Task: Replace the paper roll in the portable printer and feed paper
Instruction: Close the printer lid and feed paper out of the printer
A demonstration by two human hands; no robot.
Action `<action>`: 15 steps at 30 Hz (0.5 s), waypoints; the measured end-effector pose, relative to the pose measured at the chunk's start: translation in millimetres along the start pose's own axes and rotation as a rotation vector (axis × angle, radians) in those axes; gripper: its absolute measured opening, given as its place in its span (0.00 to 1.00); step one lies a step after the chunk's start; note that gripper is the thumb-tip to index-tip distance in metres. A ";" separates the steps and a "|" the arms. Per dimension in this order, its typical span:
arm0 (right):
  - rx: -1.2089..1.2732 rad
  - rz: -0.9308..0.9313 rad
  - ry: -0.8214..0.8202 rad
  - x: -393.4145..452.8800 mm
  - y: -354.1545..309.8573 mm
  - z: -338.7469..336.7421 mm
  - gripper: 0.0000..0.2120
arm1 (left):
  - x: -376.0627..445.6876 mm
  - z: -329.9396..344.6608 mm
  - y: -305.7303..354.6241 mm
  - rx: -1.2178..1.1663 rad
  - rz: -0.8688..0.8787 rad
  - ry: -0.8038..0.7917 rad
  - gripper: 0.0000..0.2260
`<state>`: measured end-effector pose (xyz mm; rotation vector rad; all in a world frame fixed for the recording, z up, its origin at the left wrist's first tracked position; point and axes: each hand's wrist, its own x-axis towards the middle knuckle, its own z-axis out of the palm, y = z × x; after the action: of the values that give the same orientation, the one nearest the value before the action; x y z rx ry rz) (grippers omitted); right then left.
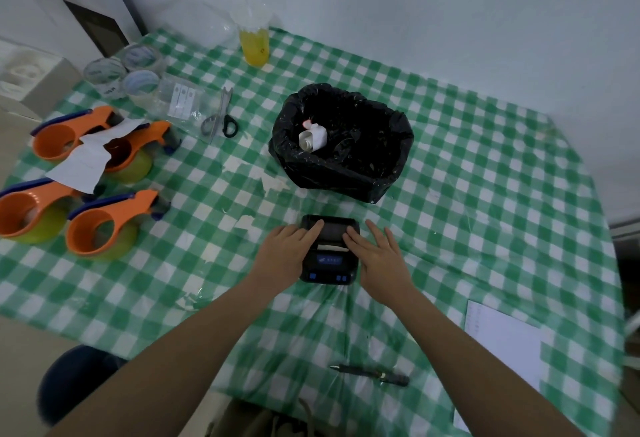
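Green check, orange, black and yellow

The tablecloth (485,177) carries a green-and-white check. The portable printer (329,249) is black, with a blue label panel and small blue buttons, and a white strip of paper (332,247) across its slot. The bin bag (346,166) is glossy black, holding a white paper roll (313,138) with a spot of red. Four tape dispensers (104,225) are orange with dark blue trim over yellowish tape. The drink (255,47) is yellow. The scissors (221,118) have one black and one grey handle. The pen (370,374) is black; the sheet (502,343) is white.
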<state>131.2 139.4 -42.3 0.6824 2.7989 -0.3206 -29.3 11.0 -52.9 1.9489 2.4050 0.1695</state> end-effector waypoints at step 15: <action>0.787 0.390 0.226 -7.5 -7.3 -14.2 0.22 | -19.0 4.7 12.0 -0.837 -0.480 0.018 0.24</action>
<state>131.7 133.8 -25.6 1.4690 2.5852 -1.3583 -13.2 -4.9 -56.9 0.9904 2.1756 0.9702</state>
